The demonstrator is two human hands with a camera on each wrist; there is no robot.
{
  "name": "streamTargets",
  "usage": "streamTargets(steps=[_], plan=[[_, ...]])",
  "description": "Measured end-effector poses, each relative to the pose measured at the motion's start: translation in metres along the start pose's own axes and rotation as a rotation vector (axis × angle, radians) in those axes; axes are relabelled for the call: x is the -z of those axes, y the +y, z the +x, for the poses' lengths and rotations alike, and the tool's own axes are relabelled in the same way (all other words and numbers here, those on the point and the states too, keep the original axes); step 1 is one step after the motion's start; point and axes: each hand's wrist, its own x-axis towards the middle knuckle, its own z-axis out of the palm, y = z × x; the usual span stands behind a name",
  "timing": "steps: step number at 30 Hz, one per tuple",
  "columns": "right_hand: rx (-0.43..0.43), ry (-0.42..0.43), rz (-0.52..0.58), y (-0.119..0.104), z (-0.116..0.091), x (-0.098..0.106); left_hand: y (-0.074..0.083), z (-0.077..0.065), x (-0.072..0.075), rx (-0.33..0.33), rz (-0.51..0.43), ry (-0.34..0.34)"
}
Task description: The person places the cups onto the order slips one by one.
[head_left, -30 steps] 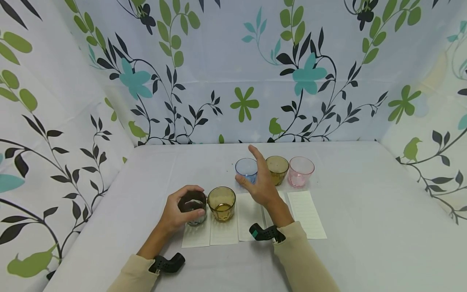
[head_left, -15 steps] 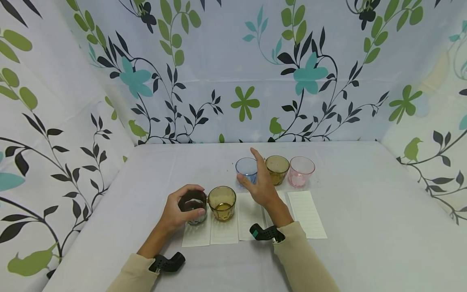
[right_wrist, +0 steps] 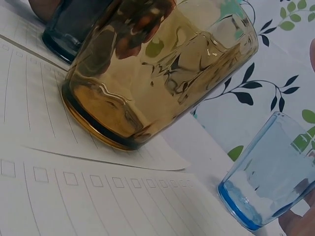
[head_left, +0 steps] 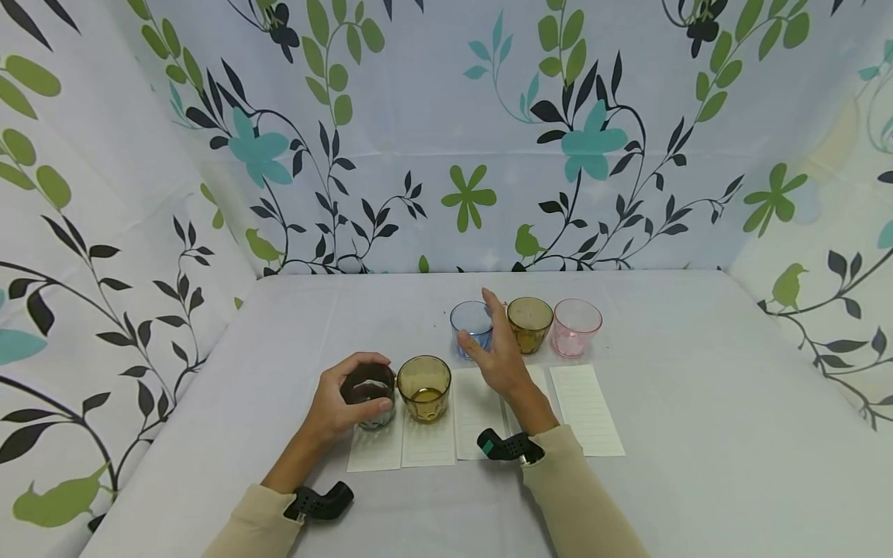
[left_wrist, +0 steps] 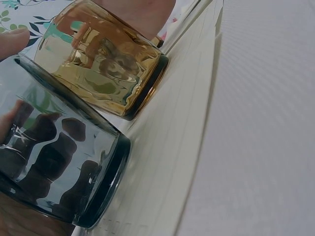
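Note:
My left hand [head_left: 338, 403] grips a dark grey-blue glass tumbler [head_left: 375, 422], with the fingers behind it and the thumb in front. This tumbler stands on the leftmost lined paper slip [head_left: 373, 457]. Right beside it an amber tumbler [head_left: 424, 387] stands upright on another slip; the left wrist view shows both glasses [left_wrist: 98, 64] close together. My right hand [head_left: 504, 364] reaches over the slips, thumb and fingers apart, at the right side of a blue tumbler [head_left: 470, 319]. In the right wrist view the blue glass [right_wrist: 266, 177] has fingertips [right_wrist: 300, 223] at its edge.
At the back, a second amber tumbler [head_left: 532, 325] and a pink tumbler [head_left: 576, 329] stand next to the blue one. More lined slips [head_left: 587, 411] lie in a row toward the right. A leaf-patterned cloth [head_left: 391, 139] hangs behind the white table [head_left: 698, 434].
My right hand has drawn slightly back and right beside the blue tumbler, its thumb and fingers a little closer together. My left hand and the tumblers have kept their places.

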Motion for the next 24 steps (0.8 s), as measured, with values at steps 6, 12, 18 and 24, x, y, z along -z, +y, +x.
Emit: streamTargets(steps=[6, 12, 18, 24], plan=[[-0.048, -0.002, 0.007, -0.017, -0.002, 0.001, -0.001, 0.000, 0.001, 0.001, 0.001, 0.000], [-0.090, -0.004, 0.033, -0.019, -0.002, 0.001, -0.001, 0.000, 0.001, -0.001, 0.000, 0.002], [-0.123, 0.020, 0.045, 0.006, -0.002, -0.003, -0.002, 0.000, 0.001, -0.003, 0.010, 0.001], [-0.187, 0.018, 0.026, 0.009, -0.002, -0.003, -0.001, 0.000, 0.000, 0.000, 0.009, -0.003]])
